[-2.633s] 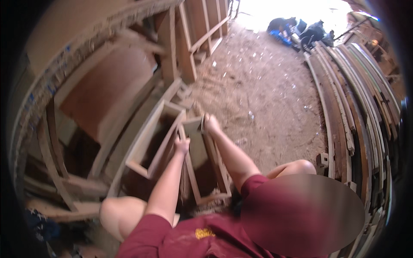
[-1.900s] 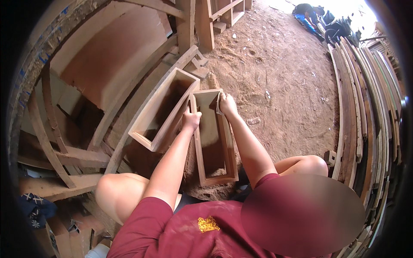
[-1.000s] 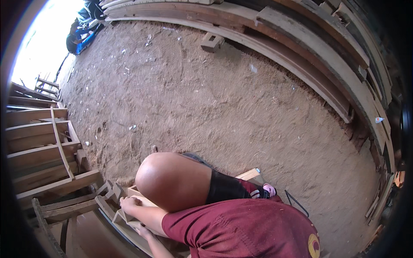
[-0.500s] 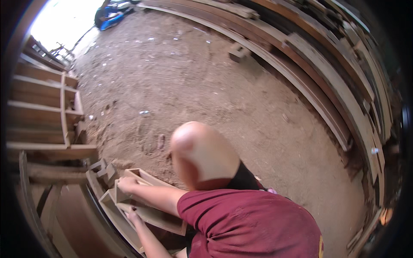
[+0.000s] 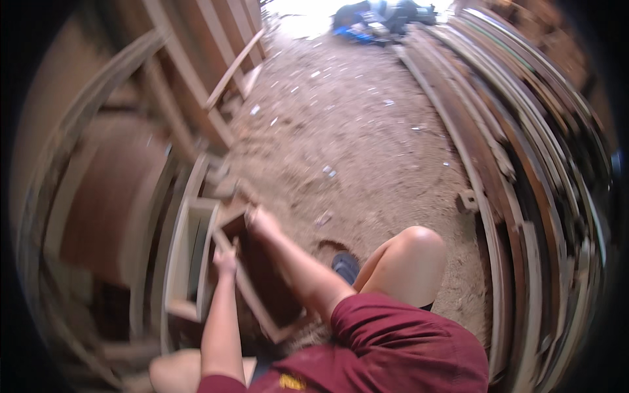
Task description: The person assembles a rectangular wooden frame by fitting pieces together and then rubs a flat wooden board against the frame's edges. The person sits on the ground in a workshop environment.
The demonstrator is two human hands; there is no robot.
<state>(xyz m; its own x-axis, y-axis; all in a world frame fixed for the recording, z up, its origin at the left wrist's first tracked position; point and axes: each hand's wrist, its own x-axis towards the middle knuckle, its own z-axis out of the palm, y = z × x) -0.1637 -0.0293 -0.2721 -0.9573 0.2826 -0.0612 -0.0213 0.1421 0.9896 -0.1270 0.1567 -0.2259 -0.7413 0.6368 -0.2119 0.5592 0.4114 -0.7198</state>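
A brown open wooden box frame, like a drawer, slants in front of me with its dark inside showing. My right hand is closed around its far right corner. On the left wall near the far end, my left hand is closed over the edge, its fingers slightly smeared by motion. Just left of that hand stands a second, paler open wooden box, apart from my fingers. My left forearm hides part of the gap between the two boxes.
Wooden frames and a large brown panel stand on the left. Long stacked planks line the right side, with a small block beside them. Litter dots the dirt floor. A dark and blue heap lies at the far end.
My view has swung leftward, so the scene appears rotated. Both hands remain on the wooden box frame, which now shows more of its dark inside. My right knee sits farther right in view.
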